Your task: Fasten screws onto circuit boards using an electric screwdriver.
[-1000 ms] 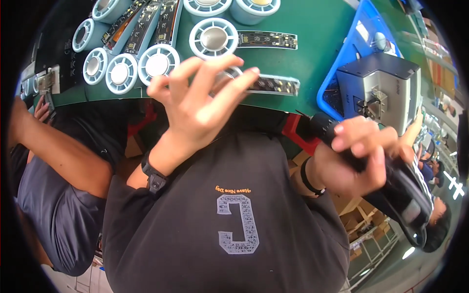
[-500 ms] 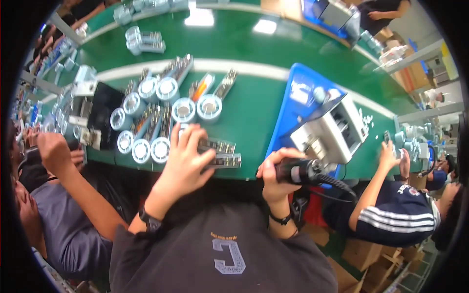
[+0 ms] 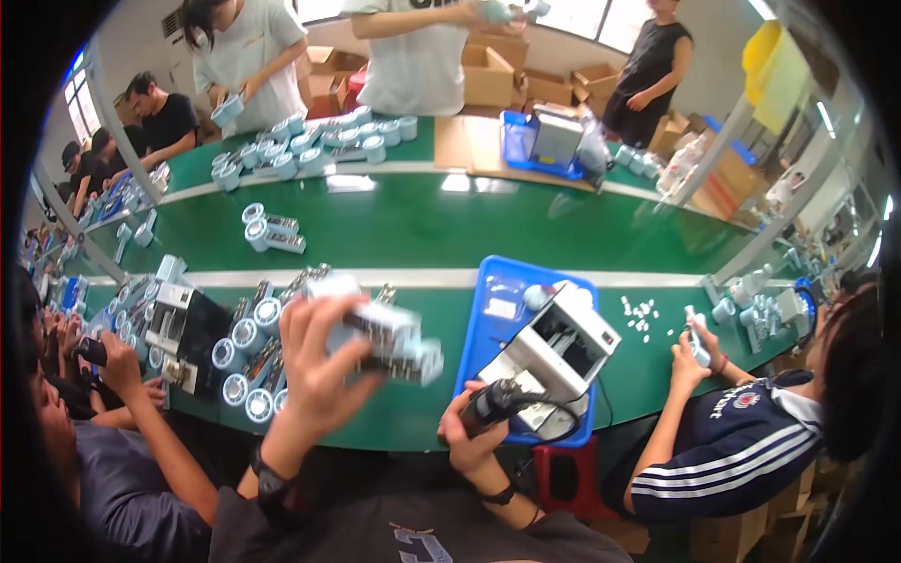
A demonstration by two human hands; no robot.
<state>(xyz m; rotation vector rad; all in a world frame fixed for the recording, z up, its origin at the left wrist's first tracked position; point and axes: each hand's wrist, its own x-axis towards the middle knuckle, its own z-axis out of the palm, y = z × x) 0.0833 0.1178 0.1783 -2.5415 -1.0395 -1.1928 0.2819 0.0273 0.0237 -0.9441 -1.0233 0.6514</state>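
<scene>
I had the left grip (image 3: 324, 371) wrapped firmly around light-blue pieces (image 3: 399, 347) with exposed circuit boards, held to the left of the blue tray (image 3: 490, 338) and over the green table (image 3: 408, 413); motion blur hid the detail, but I made out two board strips side by side, their ends pointing toward the tray. I kept the right grip (image 3: 469, 432) closed on a black power screwdriver (image 3: 490, 403) at the tray's near left corner, its cable (image 3: 565, 413) looping over the tray's near end. In the tray I saw a boxy white device (image 3: 563, 352) with a dark hollow, set at a slant. Left of the tray, beyond and beside the left grip, round-headed light-blue units (image 3: 267, 311) stood clustered on the table, and farther left I had a black-and-white device (image 3: 174, 324) in view. Beyond the tray to the left lay a small group of similar units (image 3: 272, 230). Just right of the tray I saw scattered small white bits (image 3: 641, 317), and past them a co-worker's hands (image 3: 690, 368) held a light-blue part (image 3: 699, 347). A red stool (image 3: 563, 479) stood below the tray's near side.
</scene>
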